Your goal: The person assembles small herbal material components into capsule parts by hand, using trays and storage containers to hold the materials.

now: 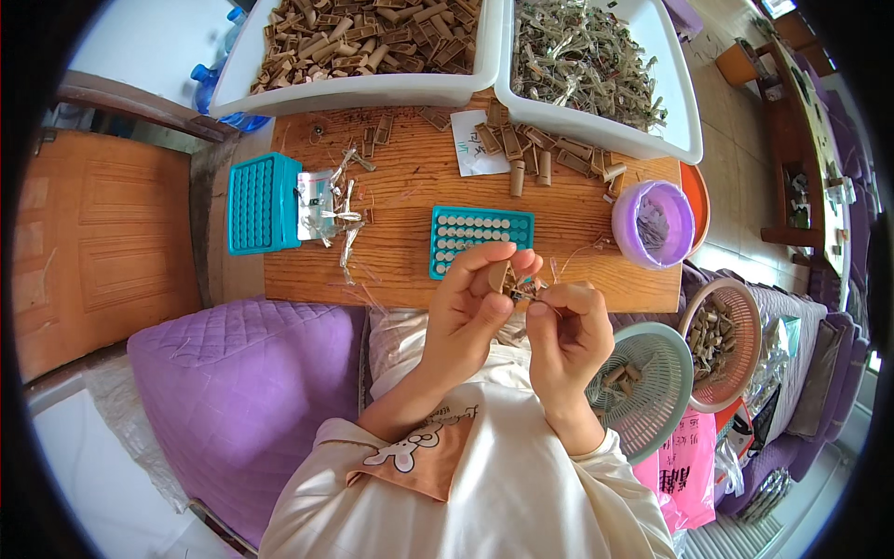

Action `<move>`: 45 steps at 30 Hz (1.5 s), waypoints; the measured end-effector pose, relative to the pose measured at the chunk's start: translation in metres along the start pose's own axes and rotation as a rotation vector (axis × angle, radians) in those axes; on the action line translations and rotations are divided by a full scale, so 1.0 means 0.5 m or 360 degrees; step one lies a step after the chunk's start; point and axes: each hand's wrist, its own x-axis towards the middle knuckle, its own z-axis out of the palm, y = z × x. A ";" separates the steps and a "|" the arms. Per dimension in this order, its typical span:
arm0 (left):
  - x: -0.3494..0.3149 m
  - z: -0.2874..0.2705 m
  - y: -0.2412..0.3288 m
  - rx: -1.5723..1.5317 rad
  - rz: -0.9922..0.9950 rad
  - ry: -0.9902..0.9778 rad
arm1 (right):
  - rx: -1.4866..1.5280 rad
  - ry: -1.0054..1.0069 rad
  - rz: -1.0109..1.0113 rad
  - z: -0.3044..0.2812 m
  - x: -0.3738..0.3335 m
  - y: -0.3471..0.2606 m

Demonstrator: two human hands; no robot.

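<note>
Above the near edge of the wooden table, my left hand [461, 321] is closed around a small brown plastic shell [499, 277], held upright between thumb and fingers. Close beside it, my right hand [570, 340] pinches thin wires [527, 291] at the shell's side; the small parts between the fingertips are too fine to make out. Just beyond my hands lies a teal tray [482, 222] with rows of round white pieces, its near right part hidden by my fingers.
Large white bins of brown shells [372, 42] and wired clear parts [591, 65] stand at the back. Loose shells [545, 149] lie before them. A stacked teal tray [264, 203] is left; a purple tub [655, 224], green basket [643, 391] and pink basket [717, 345] are right.
</note>
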 end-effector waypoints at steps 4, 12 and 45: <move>0.002 0.001 0.002 -0.0032 0.0051 -0.0079 | 0.0114 0.0000 -0.0018 0.004 0.002 -0.010; 0.001 0.008 0.014 0.0116 0.0086 -0.0183 | 0.0164 -0.0064 -0.0140 -0.001 -0.003 -0.002; 0.003 -0.009 0.019 0.0375 -0.0300 -0.0055 | -0.0383 -0.0305 -0.0149 -0.007 0.005 -0.015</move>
